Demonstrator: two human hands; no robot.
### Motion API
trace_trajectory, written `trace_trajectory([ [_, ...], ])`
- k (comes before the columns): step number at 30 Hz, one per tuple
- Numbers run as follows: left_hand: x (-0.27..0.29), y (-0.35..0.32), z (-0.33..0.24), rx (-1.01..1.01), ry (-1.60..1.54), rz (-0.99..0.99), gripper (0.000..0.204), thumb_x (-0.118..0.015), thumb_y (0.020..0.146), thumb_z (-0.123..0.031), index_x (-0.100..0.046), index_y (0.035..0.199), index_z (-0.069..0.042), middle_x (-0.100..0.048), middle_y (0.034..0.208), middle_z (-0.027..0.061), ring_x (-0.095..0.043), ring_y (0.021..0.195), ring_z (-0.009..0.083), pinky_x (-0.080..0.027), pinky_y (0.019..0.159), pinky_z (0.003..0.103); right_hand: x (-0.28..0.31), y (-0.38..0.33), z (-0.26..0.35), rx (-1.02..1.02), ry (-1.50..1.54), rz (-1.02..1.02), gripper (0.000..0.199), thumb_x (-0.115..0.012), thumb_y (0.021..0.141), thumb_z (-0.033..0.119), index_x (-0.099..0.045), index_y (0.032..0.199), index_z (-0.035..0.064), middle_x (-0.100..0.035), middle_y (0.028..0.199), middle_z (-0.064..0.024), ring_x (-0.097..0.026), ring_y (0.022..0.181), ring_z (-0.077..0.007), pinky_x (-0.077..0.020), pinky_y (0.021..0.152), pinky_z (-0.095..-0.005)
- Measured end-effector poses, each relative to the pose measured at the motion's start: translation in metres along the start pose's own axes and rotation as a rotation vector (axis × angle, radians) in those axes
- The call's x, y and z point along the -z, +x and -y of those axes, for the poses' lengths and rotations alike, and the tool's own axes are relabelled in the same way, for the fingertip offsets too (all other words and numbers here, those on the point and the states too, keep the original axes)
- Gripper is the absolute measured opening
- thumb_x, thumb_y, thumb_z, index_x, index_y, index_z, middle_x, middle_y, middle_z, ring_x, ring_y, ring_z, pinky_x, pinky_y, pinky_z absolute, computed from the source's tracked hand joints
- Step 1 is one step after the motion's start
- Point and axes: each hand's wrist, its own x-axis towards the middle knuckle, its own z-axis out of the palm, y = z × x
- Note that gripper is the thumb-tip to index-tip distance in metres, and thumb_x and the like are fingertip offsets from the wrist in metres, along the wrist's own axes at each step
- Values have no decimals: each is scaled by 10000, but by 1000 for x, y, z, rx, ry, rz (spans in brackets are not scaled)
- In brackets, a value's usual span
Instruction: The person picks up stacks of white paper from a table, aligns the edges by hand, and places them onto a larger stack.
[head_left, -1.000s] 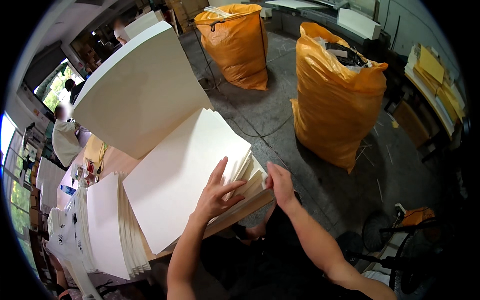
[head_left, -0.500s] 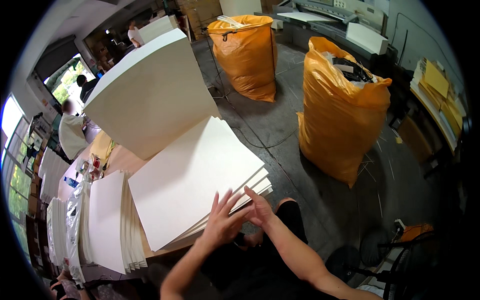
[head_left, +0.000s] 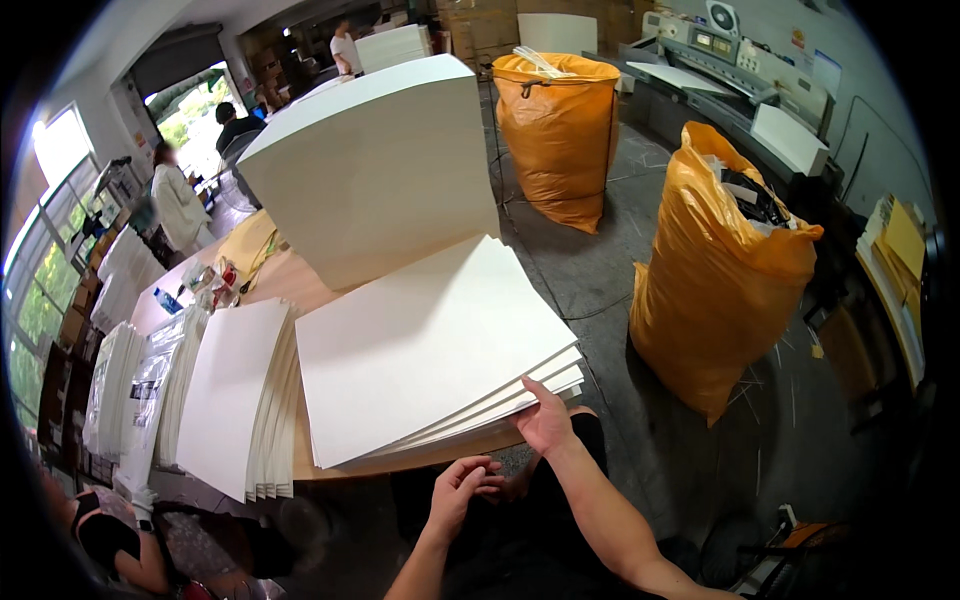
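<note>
A fanned stack of large white sheets [head_left: 420, 350] lies on a wooden table [head_left: 300, 290] in front of me. My right hand [head_left: 545, 420] grips the stack's near right corner, thumb on top of the lowest sheets. My left hand [head_left: 460, 490] hangs below the table edge, fingers loosely curled, holding nothing. A tall pile of white sheets [head_left: 375, 165] rises behind the fanned stack. Another white stack [head_left: 235, 395] lies to its left.
Two full orange sacks stand on the concrete floor, one at the right [head_left: 720, 270], one farther back [head_left: 560, 130]. A cutting machine [head_left: 740, 80] lines the back right. People stand at the far left [head_left: 180, 200]; another person's arm [head_left: 120, 535] is at lower left.
My left hand has come off the top of the stack and dropped below the table edge. My right hand has shifted to the stack's near right corner.
</note>
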Motion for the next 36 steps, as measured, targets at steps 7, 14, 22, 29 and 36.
trace_trajectory([
  [7, -13, 32, -64, -758, 1143, -230, 180, -773, 871, -86, -767, 1050, -78, -743, 906, 101, -690, 749, 194, -532, 685, 279, 13, -7, 20, 166, -228, 54, 339, -610, 950, 54, -570, 1280, -11, -644, 1236, -116, -634, 1147, -255, -555, 966, -463],
  [14, -54, 41, -3, 58, -478, 316, 618, -634, 1004, -221, -388, 1533, -16, -490, 1525, 202, -553, 1326, 319, -419, 1166, 466, -6, -24, 64, 122, -388, 148, 368, -535, 934, 1, -563, 1294, -71, -671, 1245, -161, -669, 1154, -290, -555, 1025, -464],
  [22, -58, 86, 28, -40, -902, -8, 427, -542, 982, -33, -485, 1398, 41, -548, 1455, 135, -492, 1394, 288, -327, 1245, 457, 36, -30, 98, 82, -598, 37, 334, -509, 982, 0, -580, 1299, -80, -696, 1210, -175, -711, 1085, -263, -613, 938, -405],
  [29, -61, 87, 32, -18, -753, -110, 380, -519, 974, 11, -535, 1354, 21, -610, 1382, 126, -561, 1320, 274, -410, 1165, 432, 43, -27, 91, 103, -669, -89, 304, -553, 991, 11, -622, 1281, -49, -714, 1148, -160, -735, 987, -231, -625, 846, -350],
  [36, -58, 88, 37, -31, -746, -67, 339, -528, 994, 25, -552, 1332, 17, -620, 1352, 110, -574, 1298, 239, -450, 1114, 380, 20, -34, 81, 906, -1989, -421, 219, -700, 947, 148, -661, 1108, 5, -707, 979, -44, -666, 794, -134, -521, 686, -271],
])
